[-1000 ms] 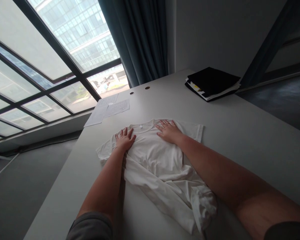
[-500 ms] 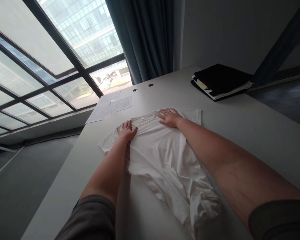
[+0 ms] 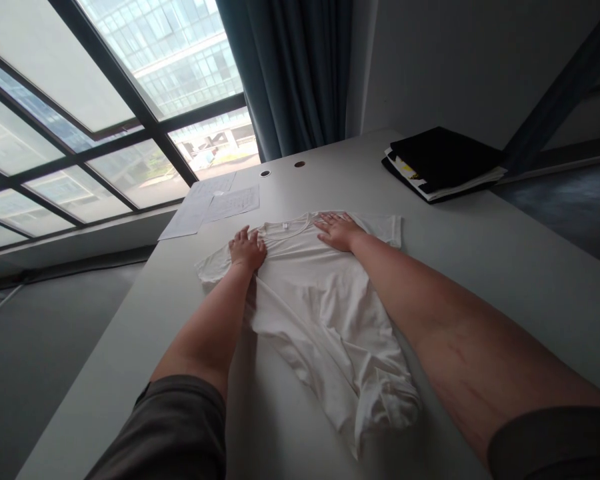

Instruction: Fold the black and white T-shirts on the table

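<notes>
A white T-shirt [image 3: 310, 280] lies on the pale table with its neckline at the far end and its short sleeves out to both sides. Its lower part is wrinkled and bunched towards me. My left hand [image 3: 248, 249] rests on the left shoulder of the shirt, fingers apart and slightly bent. On the right shoulder, beside the collar, my right hand [image 3: 336, 231] lies flat with its fingers spread. Neither hand grips the fabric as far as I can see.
Printed sheets of paper [image 3: 233, 203] lie at the table's far left edge. A black folder [image 3: 445, 160] stuffed with papers sits at the far right. Two round holes are set near the back edge. Windows and a dark blue curtain [image 3: 300, 73] stand behind.
My left hand has gone from lying flat to having its fingers more bent, on the same shoulder. The right hand stays put. The bunched hem appears slightly farther left.
</notes>
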Motion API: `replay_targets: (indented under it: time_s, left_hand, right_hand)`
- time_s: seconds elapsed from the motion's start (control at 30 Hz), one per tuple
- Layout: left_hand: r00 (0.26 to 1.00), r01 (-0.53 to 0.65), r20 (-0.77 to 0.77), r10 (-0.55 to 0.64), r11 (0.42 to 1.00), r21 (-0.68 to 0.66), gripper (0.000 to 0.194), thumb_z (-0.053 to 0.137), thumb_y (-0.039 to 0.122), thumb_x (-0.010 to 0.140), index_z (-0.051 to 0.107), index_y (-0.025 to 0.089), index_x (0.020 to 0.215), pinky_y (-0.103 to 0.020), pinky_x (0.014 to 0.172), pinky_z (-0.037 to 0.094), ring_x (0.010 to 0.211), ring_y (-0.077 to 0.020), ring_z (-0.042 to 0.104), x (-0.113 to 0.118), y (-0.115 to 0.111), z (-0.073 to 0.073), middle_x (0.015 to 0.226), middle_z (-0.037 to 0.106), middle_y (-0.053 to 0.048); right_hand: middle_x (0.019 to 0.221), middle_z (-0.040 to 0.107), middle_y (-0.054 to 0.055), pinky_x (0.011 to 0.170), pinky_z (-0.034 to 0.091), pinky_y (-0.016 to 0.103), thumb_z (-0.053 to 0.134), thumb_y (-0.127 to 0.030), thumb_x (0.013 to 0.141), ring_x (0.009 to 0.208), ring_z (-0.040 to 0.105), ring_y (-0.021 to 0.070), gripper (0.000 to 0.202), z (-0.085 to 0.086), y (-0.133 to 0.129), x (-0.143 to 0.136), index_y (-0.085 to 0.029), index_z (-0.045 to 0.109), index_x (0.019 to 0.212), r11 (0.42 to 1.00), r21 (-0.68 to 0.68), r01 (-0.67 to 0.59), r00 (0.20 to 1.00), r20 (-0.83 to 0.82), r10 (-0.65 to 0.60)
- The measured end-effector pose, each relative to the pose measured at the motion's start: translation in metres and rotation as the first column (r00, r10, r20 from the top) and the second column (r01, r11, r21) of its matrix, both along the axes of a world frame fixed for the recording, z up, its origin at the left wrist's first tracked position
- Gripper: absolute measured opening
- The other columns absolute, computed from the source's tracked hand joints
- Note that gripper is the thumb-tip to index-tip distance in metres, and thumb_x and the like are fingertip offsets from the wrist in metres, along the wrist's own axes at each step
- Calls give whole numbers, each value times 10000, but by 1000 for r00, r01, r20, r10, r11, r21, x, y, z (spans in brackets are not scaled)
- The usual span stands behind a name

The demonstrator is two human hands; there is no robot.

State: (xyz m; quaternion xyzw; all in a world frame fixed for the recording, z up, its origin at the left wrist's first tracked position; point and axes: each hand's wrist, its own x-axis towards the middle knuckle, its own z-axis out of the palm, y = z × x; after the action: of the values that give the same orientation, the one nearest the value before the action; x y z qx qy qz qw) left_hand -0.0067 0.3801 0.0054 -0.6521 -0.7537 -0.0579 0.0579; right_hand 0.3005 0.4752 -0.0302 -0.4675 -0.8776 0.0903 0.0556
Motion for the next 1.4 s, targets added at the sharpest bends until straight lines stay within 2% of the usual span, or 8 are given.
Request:
replay_targets:
  time_s: [0.17, 0.3, 0.4, 0.57, 0.87, 1.03, 1.2, 1.4]
  left_hand:
    - [957, 279, 67, -284, 958, 67, 458, 404, 431, 1056, 603, 305, 1448, -512, 1168, 356, 1369, -318, 503, 31, -113, 9, 1492, 575, -99]
    - [748, 638, 221, -626, 769, 21, 473, 528, 506, 1016, 587, 374, 1466, -501, 1203, 353, 1405, -293, 498, 54, -234, 5, 1523, 572, -71]
    - [672, 709, 250, -697, 703, 53, 476, 605, 485, 983, 608, 348, 1439, -535, 1256, 269, 1410, -292, 501, 68, -282, 2, 1496, 601, -77]
    - [657, 683, 292, -695, 713, 160, 215, 585, 268, 980, 734, 280, 1134, -483, 1198, 345, 1271, -248, 593, 74, -275, -1, 1350, 691, -75]
    - [632, 478, 461, -623, 781, 402, 200, 503, 199, 992, 690, 224, 1058, -381, 997, 488, 1071, -209, 653, 64, -268, -4, 1114, 715, -84]
    - [617, 381, 527, -585, 808, 449, 182, 493, 253, 1014, 669, 214, 1036, -349, 943, 513, 1041, -206, 662, 67, -275, 4, 1086, 705, -90]
    - [509, 275, 698, -504, 863, 423, 203, 447, 304, 1049, 628, 212, 1048, -294, 824, 531, 865, -162, 684, 62, -293, 15, 1005, 728, -57]
    - [604, 259, 706, -369, 929, 264, 256, 396, 367, 1063, 593, 220, 991, -271, 678, 492, 681, -152, 605, 50, -309, 19, 756, 637, 14]
  right_hand:
    - [1725, 273, 86, 1272, 161, 598, 384, -504, 1039, 1575, 252, 345, 620, 1, 0, -1, -256, 440, 1605, 999, 30, 26, 999, -32, -25]
    - [1568, 498, 174, 1250, 275, 506, 393, -335, 1032, 1474, 395, 315, 496, 11, -15, 6, -133, 629, 1418, 960, 272, 59, 964, -264, 16]
    - [1367, 616, 179, 1181, 372, 521, 412, -294, 1022, 1317, 508, 317, 388, 25, -44, 17, -167, 702, 1247, 886, 448, 119, 876, -467, 118]
    - [1086, 696, 112, 1048, 476, 490, 452, -308, 1044, 1103, 607, 282, 260, 45, -142, 40, -229, 695, 1094, 869, 494, -19, 770, -548, 328]
    - [1137, 705, 122, 959, 496, 414, 684, -473, 951, 1048, 631, 254, 345, 41, -351, 73, -206, 696, 1168, 846, 165, -508, 745, -408, 527]
    - [1015, 744, 96, 897, 506, 367, 600, -213, 979, 943, 668, 220, 165, 31, -362, 85, -205, 704, 1107, 931, 152, -333, 849, -382, 366]
    - [971, 767, 87, 876, 482, 365, 671, -302, 938, 892, 701, 224, 220, 31, -358, 102, -194, 706, 1126, 957, 122, -262, 887, -361, 289]
    - [871, 702, 67, 842, 445, 362, 665, -369, 958, 846, 633, 226, 167, 37, -377, 124, -204, 689, 943, 972, 130, -194, 944, -243, 221]
